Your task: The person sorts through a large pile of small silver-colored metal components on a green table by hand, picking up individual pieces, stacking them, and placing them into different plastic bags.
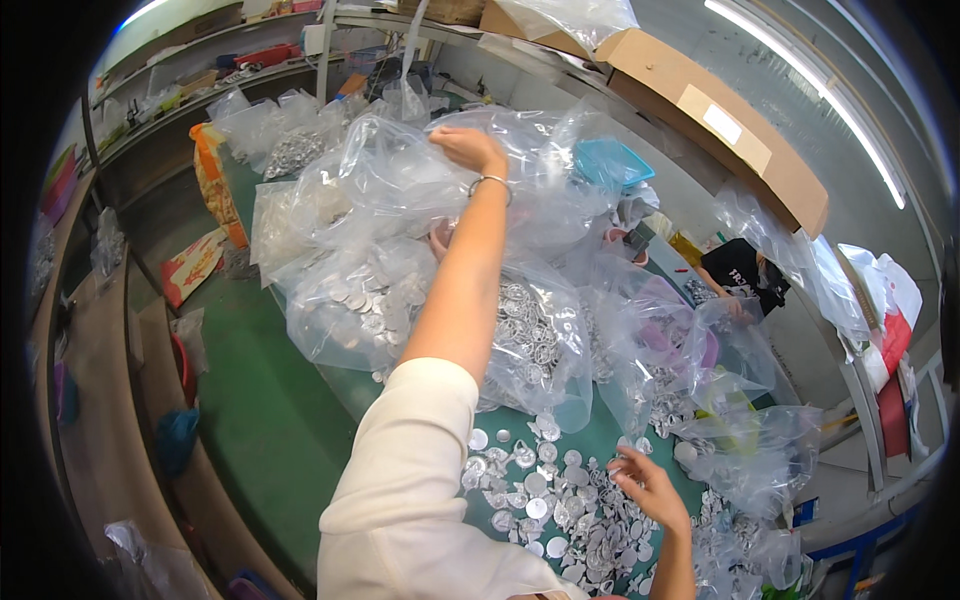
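My left arm stretches across the table, and my left hand [468,148] is closed at the rim of a large clear plastic bag [385,165], with the film appearing pinched in its fingers. Under that forearm lie more clear bags, one holding silver ring-shaped pieces [527,325] and another holding round silver discs [365,300]. My right hand [652,488] hovers at the right edge of a spread of loose silver metal pieces [575,490], fingers apart and slightly bent. Whether a small piece touches its fingertips is hard to make out.
Bags of metal parts crowd the green table [340,385]. A blue basket [610,163] stands at the back. Another person in a black shirt [745,275] works at the far right. A cardboard box [715,120] sits on the shelf above; shelving [100,400] lines the left.
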Tool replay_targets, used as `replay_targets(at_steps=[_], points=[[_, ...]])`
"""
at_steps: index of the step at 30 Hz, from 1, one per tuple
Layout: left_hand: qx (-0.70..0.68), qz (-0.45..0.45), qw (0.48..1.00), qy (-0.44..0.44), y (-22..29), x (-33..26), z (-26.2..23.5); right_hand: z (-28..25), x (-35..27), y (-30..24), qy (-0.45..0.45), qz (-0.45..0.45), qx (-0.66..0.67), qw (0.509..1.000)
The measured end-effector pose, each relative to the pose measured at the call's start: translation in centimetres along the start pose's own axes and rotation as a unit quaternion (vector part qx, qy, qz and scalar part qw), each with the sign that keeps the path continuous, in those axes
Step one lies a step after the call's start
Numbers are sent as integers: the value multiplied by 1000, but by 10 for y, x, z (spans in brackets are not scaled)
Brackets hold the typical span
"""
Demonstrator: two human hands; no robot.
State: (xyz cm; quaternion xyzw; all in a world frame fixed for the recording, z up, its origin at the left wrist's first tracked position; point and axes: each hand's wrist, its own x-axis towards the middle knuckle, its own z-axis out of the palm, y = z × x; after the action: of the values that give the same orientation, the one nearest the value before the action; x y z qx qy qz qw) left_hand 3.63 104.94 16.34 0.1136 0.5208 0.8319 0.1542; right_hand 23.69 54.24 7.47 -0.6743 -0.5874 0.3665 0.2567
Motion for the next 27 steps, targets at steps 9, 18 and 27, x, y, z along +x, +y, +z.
replay_targets(at_steps=[9, 18, 27], points=[[-58, 34, 995, 74, -40, 12, 3, 17, 9, 14, 10, 9, -19, 1000], [-222, 59, 973, 30, -30, 17, 39, 33, 17, 35, 90, -22, 53, 994], [10, 402, 861, -311, -46, -58, 1, 53, 22, 39, 65, -10, 36, 997]])
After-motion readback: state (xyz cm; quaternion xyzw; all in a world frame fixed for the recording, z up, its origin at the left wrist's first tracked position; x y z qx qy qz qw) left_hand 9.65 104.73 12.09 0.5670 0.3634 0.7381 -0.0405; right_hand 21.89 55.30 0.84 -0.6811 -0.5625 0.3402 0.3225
